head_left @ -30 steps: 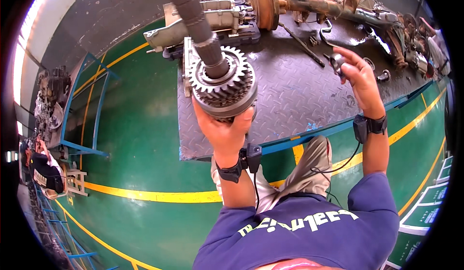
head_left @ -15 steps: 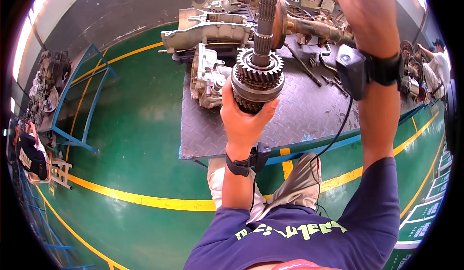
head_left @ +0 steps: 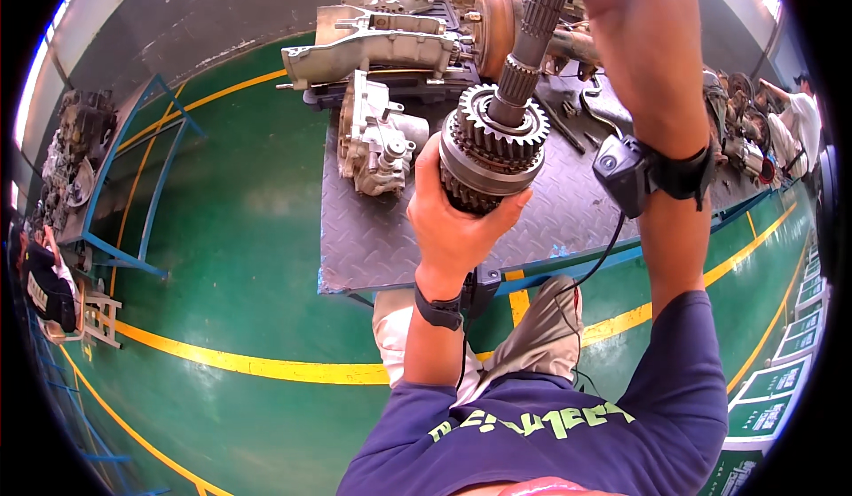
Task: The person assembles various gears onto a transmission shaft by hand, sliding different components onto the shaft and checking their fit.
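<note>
A steel gear shaft [head_left: 537, 39] leans up and to the right over the bench, its splined top running out past the upper edge. Around its lower part sits a stack of toothed gears [head_left: 504, 119] with a smooth broad ring. My left hand [head_left: 454, 223] wraps this stack from below, thumb on the right side and fingers behind on the left. Beside the upper shaft is my right hand [head_left: 626, 3], raised high; its fingers are smeared and partly cut off, so whether it touches the shaft is unclear.
Under the shaft lies a metal-topped bench [head_left: 382, 248]. A cast housing [head_left: 377, 137] stands left of the gears, with a long half-casing [head_left: 373, 57] behind it. A rusty drum [head_left: 497, 30] and loose tools [head_left: 577, 119] lie beyond. At far left is a blue-framed table [head_left: 146, 203].
The shaft has tilted to the right, and the gear stack has shifted slightly right with my left hand. My right hand and forearm have moved left, closer to the shaft.
</note>
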A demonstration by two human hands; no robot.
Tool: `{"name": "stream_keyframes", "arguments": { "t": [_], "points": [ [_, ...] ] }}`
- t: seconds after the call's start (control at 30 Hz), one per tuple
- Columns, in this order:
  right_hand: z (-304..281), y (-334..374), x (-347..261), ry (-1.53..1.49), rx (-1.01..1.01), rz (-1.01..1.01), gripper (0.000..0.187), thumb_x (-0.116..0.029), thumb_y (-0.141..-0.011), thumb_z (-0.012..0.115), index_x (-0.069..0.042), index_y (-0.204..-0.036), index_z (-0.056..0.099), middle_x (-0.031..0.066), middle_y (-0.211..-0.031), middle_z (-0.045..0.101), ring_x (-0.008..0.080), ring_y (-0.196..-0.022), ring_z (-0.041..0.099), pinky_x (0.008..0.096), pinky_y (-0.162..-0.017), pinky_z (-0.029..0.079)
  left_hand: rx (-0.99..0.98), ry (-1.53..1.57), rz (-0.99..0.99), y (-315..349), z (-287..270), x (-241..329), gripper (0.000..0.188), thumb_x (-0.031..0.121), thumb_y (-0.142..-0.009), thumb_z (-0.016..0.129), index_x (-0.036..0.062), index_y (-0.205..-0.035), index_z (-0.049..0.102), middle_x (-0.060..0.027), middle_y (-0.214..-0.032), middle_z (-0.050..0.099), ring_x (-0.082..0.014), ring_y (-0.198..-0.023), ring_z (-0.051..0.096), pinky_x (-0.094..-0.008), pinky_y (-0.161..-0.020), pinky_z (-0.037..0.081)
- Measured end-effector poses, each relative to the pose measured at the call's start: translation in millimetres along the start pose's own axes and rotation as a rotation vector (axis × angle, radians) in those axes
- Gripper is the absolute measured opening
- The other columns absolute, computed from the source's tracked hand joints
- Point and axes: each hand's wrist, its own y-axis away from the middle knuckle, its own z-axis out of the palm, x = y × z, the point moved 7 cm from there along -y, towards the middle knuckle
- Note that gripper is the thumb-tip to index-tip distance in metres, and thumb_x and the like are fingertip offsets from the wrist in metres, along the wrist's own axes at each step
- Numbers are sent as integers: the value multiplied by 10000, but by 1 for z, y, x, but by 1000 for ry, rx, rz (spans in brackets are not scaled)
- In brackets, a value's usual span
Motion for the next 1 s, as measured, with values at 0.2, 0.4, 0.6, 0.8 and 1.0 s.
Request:
{"name": "stream_keyframes", "arguments": {
  "t": [0.2,0.4,0.6,0.8,1.0],
  "points": [
    [7,47,57,-285,-197,172,682,-90,-890,707,16,-1493,405,177,-1346,575,222,-1201,587,378,-1031,493,15,-41,17,-1,3,1,882,325,-640,947,29,-1350,517,-130,-1084,725,-211,-960,714,-344,-843,560],
    [14,72,77,-405,-389,267,772,-222,-914,726,52,-1524,341,205,-1396,575,227,-1261,582,368,-1097,441,30,-53,0,-3,-2,5,882,334,-640,949,24,-1342,514,-132,-1086,721,-212,-959,714,-345,-831,565],
    [15,77,79,-528,-398,323,716,-200,-927,692,58,-1507,362,213,-1429,545,242,-1286,563,383,-1111,425,42,49,-22,-1,-4,-1,886,354,-634,954,24,-1332,519,-127,-1079,717,-208,-953,712,-342,-827,565],
    [-40,55,20,448,-130,-528,571,-157,-885,723,-52,-1407,518,171,-1358,569,271,-1230,584,443,-1083,436,35,54,17,2,-3,5,872,341,-626,957,41,-1322,525,-118,-1059,721,-210,-933,718,-346,-820,565],
    [10,61,-10,1366,-1024,-1320,425,-341,-883,734,-179,-1261,628,118,-1417,515,330,-1315,476,567,-1106,338,-21,13,125,1,3,10,857,318,-603,958,58,-1304,539,-134,-1034,721,-253,-903,732,-362,-789,575]
  ]
}}
